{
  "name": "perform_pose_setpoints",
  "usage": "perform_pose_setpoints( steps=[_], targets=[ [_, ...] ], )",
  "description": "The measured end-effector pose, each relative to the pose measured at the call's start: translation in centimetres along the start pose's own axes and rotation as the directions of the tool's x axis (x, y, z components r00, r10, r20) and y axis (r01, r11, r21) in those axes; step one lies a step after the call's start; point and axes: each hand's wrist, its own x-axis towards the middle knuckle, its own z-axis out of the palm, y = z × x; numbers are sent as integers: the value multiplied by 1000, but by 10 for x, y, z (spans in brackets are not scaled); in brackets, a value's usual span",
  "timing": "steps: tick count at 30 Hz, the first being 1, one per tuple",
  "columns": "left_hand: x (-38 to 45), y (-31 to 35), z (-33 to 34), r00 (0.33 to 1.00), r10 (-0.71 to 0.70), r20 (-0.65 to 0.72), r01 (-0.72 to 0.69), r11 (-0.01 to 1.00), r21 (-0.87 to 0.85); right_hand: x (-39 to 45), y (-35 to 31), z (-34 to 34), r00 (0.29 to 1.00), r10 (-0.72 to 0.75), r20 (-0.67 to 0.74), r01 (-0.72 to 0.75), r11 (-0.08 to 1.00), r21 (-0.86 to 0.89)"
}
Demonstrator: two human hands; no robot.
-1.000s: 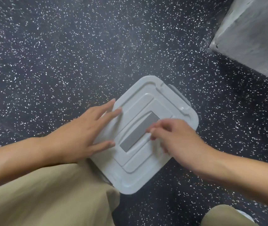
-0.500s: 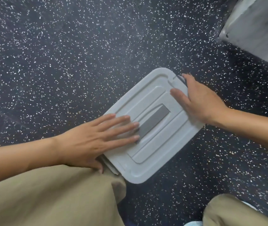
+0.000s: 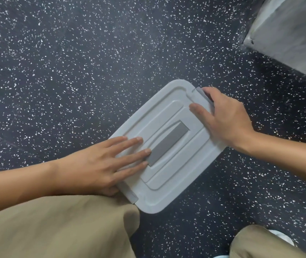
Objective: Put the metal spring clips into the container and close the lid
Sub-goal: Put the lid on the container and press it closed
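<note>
A light grey plastic container stands on the dark speckled floor with its lid (image 3: 174, 187) on top. A darker grey handle strip (image 3: 168, 144) runs across the middle of the lid. My left hand (image 3: 100, 164) lies flat on the lid's near-left part, fingers spread, thumb tucked by the grey latch (image 3: 132, 197) at that edge. My right hand (image 3: 224, 118) rests on the far-right edge, thumb on top of the lid and fingers curled over the latch (image 3: 201, 92) there. No spring clips are visible; the container's inside is hidden.
My legs in tan trousers (image 3: 55, 228) fill the lower left, with a knee (image 3: 260, 243) at the lower right. A grey concrete block (image 3: 293, 32) sits in the upper right corner. The black floor (image 3: 74, 71) stretches away to the left and ahead.
My right hand moved from the lid's middle to the far-right edge and curled its fingers over the latch. My left hand slid further onto the lid and stays flat.
</note>
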Motion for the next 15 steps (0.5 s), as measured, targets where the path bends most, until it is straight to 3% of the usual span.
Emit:
perform_pose_setpoints(
  steps=[8,13,15],
  targets=[
    [6,-7,-10,999,4,41,-1,997,-75,-3,1,3,988,-87,-124,79,994,-71],
    [35,-12,-35,999,-41,10,43,969,-245,-2,5,7,995,-44,-94,46,999,17],
    [58,-13,-38,997,-69,-26,61,972,-227,0,9,8,997,-13,-81,22,994,108]
  ],
)
